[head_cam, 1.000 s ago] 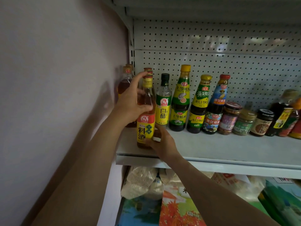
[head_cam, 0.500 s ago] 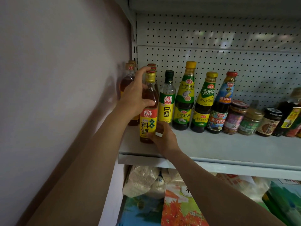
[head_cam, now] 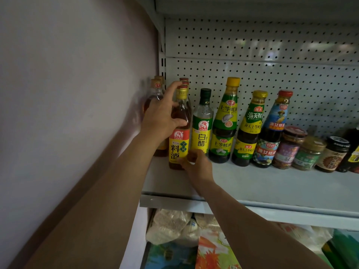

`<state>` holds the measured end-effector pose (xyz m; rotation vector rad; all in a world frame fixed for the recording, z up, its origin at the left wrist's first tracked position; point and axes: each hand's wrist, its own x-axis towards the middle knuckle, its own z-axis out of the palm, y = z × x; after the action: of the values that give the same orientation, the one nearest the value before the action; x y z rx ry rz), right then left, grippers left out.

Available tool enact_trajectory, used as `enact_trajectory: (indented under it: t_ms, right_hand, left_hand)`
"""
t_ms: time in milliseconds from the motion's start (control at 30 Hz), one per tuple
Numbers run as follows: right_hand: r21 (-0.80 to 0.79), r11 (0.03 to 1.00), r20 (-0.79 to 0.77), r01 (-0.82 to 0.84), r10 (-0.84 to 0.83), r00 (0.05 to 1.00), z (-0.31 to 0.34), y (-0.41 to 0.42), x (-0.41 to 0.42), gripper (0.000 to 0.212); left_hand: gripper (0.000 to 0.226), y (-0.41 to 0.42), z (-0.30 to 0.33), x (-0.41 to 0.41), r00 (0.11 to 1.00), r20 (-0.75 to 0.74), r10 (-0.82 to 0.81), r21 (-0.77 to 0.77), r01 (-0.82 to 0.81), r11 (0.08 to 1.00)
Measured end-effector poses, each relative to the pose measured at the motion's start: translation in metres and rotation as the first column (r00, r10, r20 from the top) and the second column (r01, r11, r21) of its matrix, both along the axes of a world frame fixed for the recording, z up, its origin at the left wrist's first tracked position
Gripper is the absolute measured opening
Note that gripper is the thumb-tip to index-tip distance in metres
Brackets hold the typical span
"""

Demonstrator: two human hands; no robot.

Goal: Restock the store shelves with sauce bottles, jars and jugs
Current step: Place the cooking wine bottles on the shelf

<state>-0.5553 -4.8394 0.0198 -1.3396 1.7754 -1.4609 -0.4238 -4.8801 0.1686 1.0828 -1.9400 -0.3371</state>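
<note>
A: Where was the cooking wine bottle (head_cam: 179, 133)?

B: It stood upright near the left end of the shelf (head_cam: 272, 187), close to the front edge, with more bottles of the same kind lined up behind it. Only their red and gold caps (head_cam: 184, 80) showed over its gold cap.

A: And the hands?

B: The left hand (head_cam: 161, 117) was wrapped round the shoulder of the bottle, thumb across the front of the glass, index finger stretched up beside the neck. The right hand (head_cam: 196, 164) pinched the bottle low down, at the bottom right corner of its yellow label, fingers curled against the glass.

A: So both were grasping it?

B: Yes, one high, one low.

A: What stood around it?

B: To its left, against the pale wall (head_cam: 68, 94), two amber oil bottles (head_cam: 155, 94), one behind the other. Just to its right a white vinegar bottle (head_cam: 202, 123) with a dark green cap, almost touching it. Then a tall oyster sauce bottle (head_cam: 225, 121) with a yellow cap, a shorter one (head_cam: 250, 129) beside it, and a blue-labelled bottle (head_cam: 272, 131) with a red cap.

A: Further right?

B: Three squat jars (head_cam: 308, 150) in a row, then dark bottles cut off by the edge of the picture. A white pegboard panel (head_cam: 272, 55) backed the shelf, and bags of grain (head_cam: 171, 226) lay on the level below
</note>
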Motion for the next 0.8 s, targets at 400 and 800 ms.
enact_trajectory:
  t_ms: [400,800]
  right_hand:
    - [0.103,0.977,-0.114,0.186,-0.174,0.978,-0.002,-0.027,-0.003,0.049]
    - [0.132,0.946,-0.184,0.296,-0.270,0.945,0.001,-0.032,0.005,0.050]
  left_hand:
    - [0.105,-0.024,-0.001,-0.008,0.998,0.031,0.053,-0.056,-0.052,0.997]
    - [0.103,-0.038,-0.002,-0.015,0.995,0.048,0.086,-0.091,-0.081,0.993]
